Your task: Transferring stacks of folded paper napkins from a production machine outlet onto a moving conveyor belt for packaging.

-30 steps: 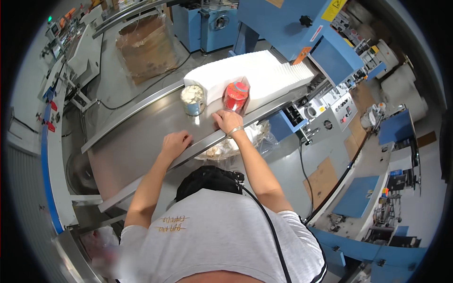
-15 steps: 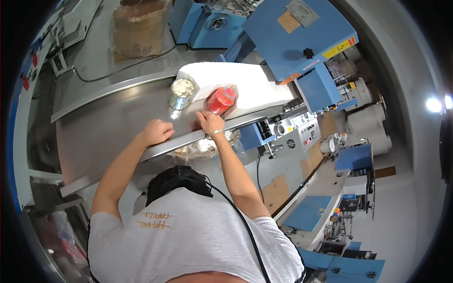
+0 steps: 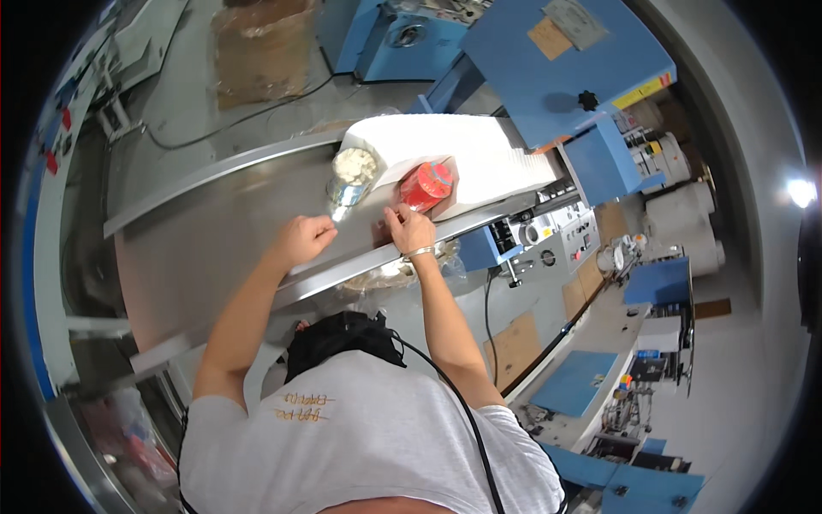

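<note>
My left hand (image 3: 306, 240) hovers over the metal trough, its fingers curled and the fingertips drawn together. Whatever it may hold is too small or hidden. Beyond it stands a clear jar or can (image 3: 351, 176) with pale lumpy contents and a bluish label. My right hand (image 3: 413, 231), with a bracelet at the wrist, is beside a red can (image 3: 425, 186), just on its near side. The right fingers are bent with thumb and forefinger close together; what lies between them cannot be made out. Both containers sit against a long white stack of paper-like sheets (image 3: 479, 154).
The metal trough (image 3: 231, 214) has raised rims along both sides. A blue machine housing (image 3: 565, 77) stands at its far right, above a control panel (image 3: 569, 244). A plastic bag of pale scraps (image 3: 385, 272) lies below the near rim. Cables cross the floor.
The whole view has shifted, so the scene sits slightly farther right. My left fingers have come together at the tips, and my right fingers have bent near the red can.
</note>
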`<state>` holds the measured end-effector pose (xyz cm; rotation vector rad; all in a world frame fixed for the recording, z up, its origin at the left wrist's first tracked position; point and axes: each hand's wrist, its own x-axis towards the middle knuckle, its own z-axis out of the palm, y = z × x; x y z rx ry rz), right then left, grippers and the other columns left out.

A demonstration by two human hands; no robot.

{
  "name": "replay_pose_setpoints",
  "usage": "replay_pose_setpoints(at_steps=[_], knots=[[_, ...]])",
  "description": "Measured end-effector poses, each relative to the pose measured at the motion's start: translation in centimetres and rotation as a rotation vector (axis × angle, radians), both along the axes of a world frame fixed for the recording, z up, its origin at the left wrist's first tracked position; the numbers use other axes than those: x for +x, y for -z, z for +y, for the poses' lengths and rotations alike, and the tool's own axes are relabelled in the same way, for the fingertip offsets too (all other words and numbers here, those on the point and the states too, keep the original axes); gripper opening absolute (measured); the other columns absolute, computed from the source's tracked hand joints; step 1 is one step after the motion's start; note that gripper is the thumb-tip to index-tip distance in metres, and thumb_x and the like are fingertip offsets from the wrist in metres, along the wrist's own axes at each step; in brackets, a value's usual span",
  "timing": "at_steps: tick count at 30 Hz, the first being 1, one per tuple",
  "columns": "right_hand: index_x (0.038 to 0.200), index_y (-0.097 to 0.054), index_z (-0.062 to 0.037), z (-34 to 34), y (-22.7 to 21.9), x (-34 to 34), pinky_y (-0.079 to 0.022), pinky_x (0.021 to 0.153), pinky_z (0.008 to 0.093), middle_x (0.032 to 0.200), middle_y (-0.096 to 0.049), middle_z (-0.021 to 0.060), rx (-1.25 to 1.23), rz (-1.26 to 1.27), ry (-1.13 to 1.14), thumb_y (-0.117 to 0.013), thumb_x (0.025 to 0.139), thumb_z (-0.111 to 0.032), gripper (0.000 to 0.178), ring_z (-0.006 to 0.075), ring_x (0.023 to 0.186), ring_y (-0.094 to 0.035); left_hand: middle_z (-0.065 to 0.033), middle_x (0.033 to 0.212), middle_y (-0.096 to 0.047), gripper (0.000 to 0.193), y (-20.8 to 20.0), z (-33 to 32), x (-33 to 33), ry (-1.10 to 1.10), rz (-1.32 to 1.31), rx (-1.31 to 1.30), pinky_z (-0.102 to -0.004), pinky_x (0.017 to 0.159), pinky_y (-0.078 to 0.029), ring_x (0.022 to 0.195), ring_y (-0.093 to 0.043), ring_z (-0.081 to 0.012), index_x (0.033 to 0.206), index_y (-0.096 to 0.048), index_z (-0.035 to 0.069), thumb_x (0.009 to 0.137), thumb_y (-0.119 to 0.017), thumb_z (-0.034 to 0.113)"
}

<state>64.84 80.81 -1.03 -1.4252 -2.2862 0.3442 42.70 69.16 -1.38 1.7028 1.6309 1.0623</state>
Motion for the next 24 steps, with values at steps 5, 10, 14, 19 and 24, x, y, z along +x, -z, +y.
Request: replay_pose_setpoints(at_steps=[5,10,14,19,24], knots=[[0.083,-0.068,-0.0136,-0.2,0.5,0.1,-0.051,0.066,0.0439,0.075,-0.067,0.0140,-0.050,0.019,0.017,-0.057,0.085,-0.040,0.029,0.0350,0.072,-0.064,-0.0129,0.059,-0.056,0.015,0.5,0.1,0.3,0.072,-0.060,-0.014,-0.0358,0.049,-0.041,0.049,-0.051,-0.0242,0.080,-0.063,0.005,0.080,-0.066,0.020],[0.079,-0.067,-0.0104,-0.4,0.4,-0.3,-0.051,0.063,0.0434,0.071,-0.066,0.0139,-0.019,0.019,0.029,-0.058,0.085,-0.038,0.029,0.0334,0.068,-0.064,-0.0063,0.052,-0.054,0.019,-0.3,-0.3,0.5,0.170,-0.049,-0.137,-0.0309,0.046,-0.039,0.043,-0.046,-0.0133,0.081,-0.066,0.006,0.076,-0.072,0.023],[0.079,-0.066,-0.0103,0.1,0.0,-0.2,-0.051,0.063,0.0443,0.072,-0.065,0.0142,-0.002,-0.006,0.022,-0.056,0.085,-0.037,0.029,0.0336,0.068,-0.064,-0.0053,0.054,-0.056,0.022,0.4,0.3,0.8,0.217,-0.042,-0.161,-0.0298,0.047,-0.040,0.046,-0.049,-0.0130,0.082,-0.066,0.005,0.074,-0.073,0.024],[0.080,-0.066,-0.0116,0.2,0.6,-0.2,-0.050,0.064,0.0441,0.073,-0.066,0.0135,-0.020,0.008,0.039,-0.055,0.085,-0.038,0.029,0.0336,0.069,-0.064,-0.0064,0.057,-0.057,0.027,0.5,0.5,0.5,0.230,-0.016,-0.224,-0.0293,0.050,-0.042,0.050,-0.051,-0.0134,0.087,-0.067,0.004,0.074,-0.073,0.027],[0.079,-0.067,-0.0112,-0.6,0.5,-0.2,-0.051,0.066,0.0442,0.073,-0.066,0.0148,-0.054,0.010,0.042,-0.055,0.085,-0.036,0.028,0.0333,0.071,-0.065,-0.0062,0.059,-0.059,0.026,1.7,-0.2,0.5,0.213,0.000,-0.213,-0.0290,0.052,-0.043,0.052,-0.053,-0.0139,0.087,-0.067,0.005,0.074,-0.072,0.027]])
